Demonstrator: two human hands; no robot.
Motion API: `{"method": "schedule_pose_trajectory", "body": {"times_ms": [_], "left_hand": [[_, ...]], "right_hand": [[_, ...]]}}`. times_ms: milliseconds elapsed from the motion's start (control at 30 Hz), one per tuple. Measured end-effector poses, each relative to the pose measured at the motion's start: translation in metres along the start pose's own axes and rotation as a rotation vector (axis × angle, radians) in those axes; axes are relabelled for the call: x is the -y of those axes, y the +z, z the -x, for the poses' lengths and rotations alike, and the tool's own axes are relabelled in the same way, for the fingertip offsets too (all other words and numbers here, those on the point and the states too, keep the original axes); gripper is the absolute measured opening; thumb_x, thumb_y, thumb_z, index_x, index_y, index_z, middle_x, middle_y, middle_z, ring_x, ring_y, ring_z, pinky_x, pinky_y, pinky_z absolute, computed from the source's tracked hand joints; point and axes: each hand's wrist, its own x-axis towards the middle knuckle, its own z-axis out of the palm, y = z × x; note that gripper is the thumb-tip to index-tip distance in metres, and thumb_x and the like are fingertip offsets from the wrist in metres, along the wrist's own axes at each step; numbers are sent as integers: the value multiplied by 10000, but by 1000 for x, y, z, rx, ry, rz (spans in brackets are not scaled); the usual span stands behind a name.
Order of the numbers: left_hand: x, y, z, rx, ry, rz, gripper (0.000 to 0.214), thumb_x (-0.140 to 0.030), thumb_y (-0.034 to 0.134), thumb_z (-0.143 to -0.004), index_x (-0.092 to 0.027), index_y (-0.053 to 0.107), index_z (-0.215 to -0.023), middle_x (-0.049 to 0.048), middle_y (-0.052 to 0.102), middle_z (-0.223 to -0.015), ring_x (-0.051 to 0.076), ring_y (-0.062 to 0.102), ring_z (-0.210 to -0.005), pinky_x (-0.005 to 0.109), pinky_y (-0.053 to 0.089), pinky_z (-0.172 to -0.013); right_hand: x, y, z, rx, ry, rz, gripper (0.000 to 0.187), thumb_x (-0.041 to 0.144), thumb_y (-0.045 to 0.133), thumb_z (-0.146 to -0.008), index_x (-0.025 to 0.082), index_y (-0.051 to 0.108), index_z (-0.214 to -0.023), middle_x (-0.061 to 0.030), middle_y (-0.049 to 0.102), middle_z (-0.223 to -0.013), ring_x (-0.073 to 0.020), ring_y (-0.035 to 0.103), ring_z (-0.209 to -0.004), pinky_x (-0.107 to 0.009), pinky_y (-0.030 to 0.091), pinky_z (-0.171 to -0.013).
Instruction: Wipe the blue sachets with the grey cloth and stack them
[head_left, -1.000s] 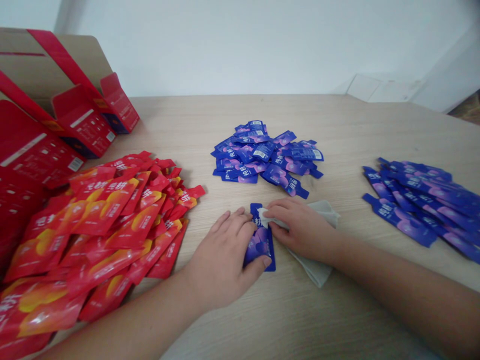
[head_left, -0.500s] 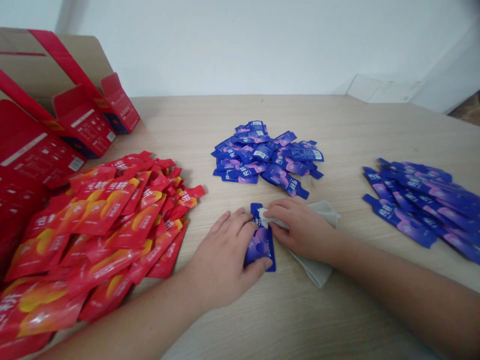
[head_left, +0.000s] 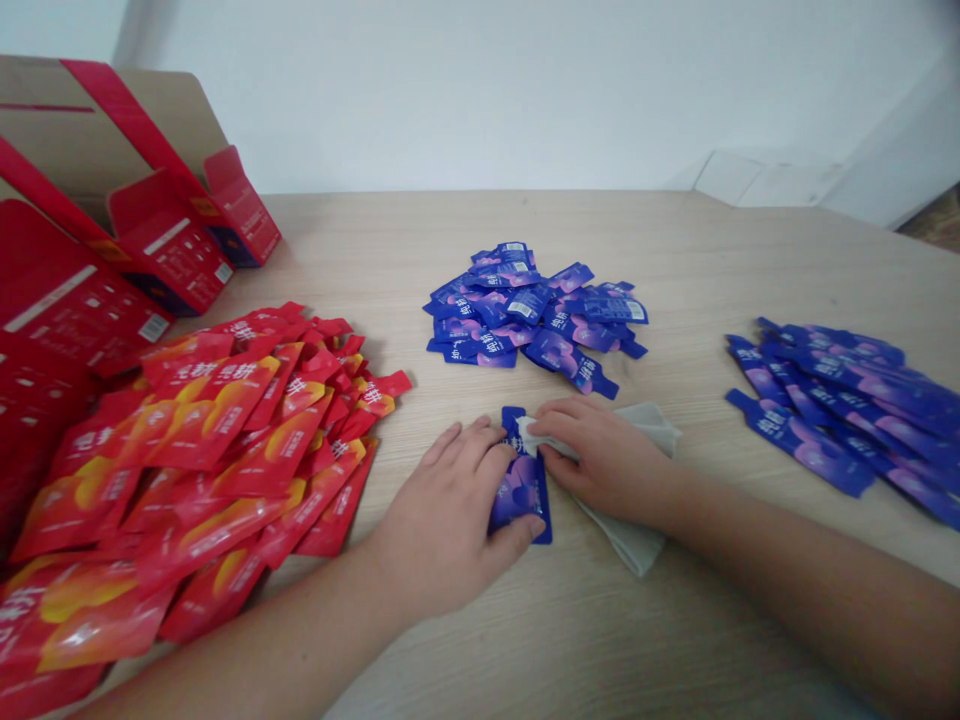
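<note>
A blue-and-purple pouch (head_left: pixel 517 490) lies flat on the table, its narrow spout end pointing away from me. My left hand (head_left: pixel 454 510) rests over its left side, fingers stretched out, the index finger on its edge and the thumb across its bottom. In my right hand (head_left: pixel 592 450) a pale cloth (head_left: pixel 637 530) is pinched, one corner pressed to the pouch's upper front near the white print. The rest of the cloth spreads on the table beneath that hand. Part of the pouch is hidden under my left fingers.
Red-orange pouches (head_left: pixel 225 450) are heaped at left, beside red boxes (head_left: pixel 172 240) in front of an open carton (head_left: pixel 165 110). Blue pouches lie in a central pile (head_left: pixel 532 310) and an overlapping right-hand pile (head_left: pixel 847 400). A white wall (head_left: pixel 525 90) borders the table's back.
</note>
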Motion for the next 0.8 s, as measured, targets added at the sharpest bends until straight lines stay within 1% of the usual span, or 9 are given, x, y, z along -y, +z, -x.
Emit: {"method": "schedule_pose_trajectory", "body": {"times_ms": [67,167,267,400,500,567,667,733,800], "left_hand": [[1,1,1,9,-11,-7,694,-553,685,-977,-138,533,-1512,208,532,-1626,373,460,-1559,608,296,-1328],[3,4,1,31,-42,-18,883,-577,674,-972,-96,363,-1644,231,427,-1701,376,387,-1606,609,293,-1330],[4,6,0,50,-70,-23,999,-617,684,-952,-75,275,-1685,245,355,-1732,387,342,-1625,607,302,-1327],[3,5,-2,48,-110,-14,1143,-686,735,-893,-47,232,-1696,281,323,-1732,435,343,-1613,617,326,-1314],[2,4,-2,56,-131,-2,1201,-710,769,-855,-39,232,-1694,292,326,-1727,450,339,-1611,624,330,-1310],[1,3,-2,60,-137,1,1213,-722,778,-842,-56,235,-1698,274,318,-1736,440,327,-1619,620,318,-1316],[2,4,-2,68,-141,-6,1216,-740,777,-831,-73,250,-1701,239,300,-1755,417,301,-1634,591,279,-1339],[2,4,-2,75,-146,-9,1220,-748,772,-829,-80,249,-1705,218,293,-1763,402,285,-1643,569,244,-1355],[1,3,-3,86,-154,-4,1227,-757,758,-836,-86,226,-1715,203,282,-1769,391,270,-1650,561,214,-1365]], "right_hand": [[0,0,0,0,4,-3,237,149,632,-981,210,721,-1192,-104,736,-1226,-298,671,-1162,-489,531,-1041],[0,0,-1,5,0,-1,232,152,626,-984,206,724,-1187,-114,733,-1236,-305,669,-1171,-498,531,-1041],[-1,-1,-2,34,-5,-10,226,147,619,-986,195,721,-1182,-119,731,-1218,-305,672,-1163,-504,536,-1031],[1,-3,-1,26,-22,-41,234,148,621,-992,179,708,-1207,-127,727,-1220,-294,671,-1169,-490,544,-1033],[11,-6,1,18,-66,-84,230,146,616,-998,174,709,-1206,-130,729,-1211,-283,663,-1179,-468,547,-1033],[21,-8,0,60,-102,-117,211,125,619,-986,183,721,-1162,-117,732,-1196,-268,664,-1157,-449,549,-1028],[30,-11,-5,173,-198,-170,177,116,632,-984,202,737,-1097,-89,735,-1180,-245,658,-1150,-435,524,-1073],[32,-11,-12,227,-270,-195,144,138,634,-1007,208,745,-1066,-77,744,-1165,-245,649,-1185,-442,495,-1117],[30,-11,-19,245,-299,-204,129,147,638,-1014,206,751,-1037,-73,756,-1166,-255,644,-1215,-454,477,-1141]]}}
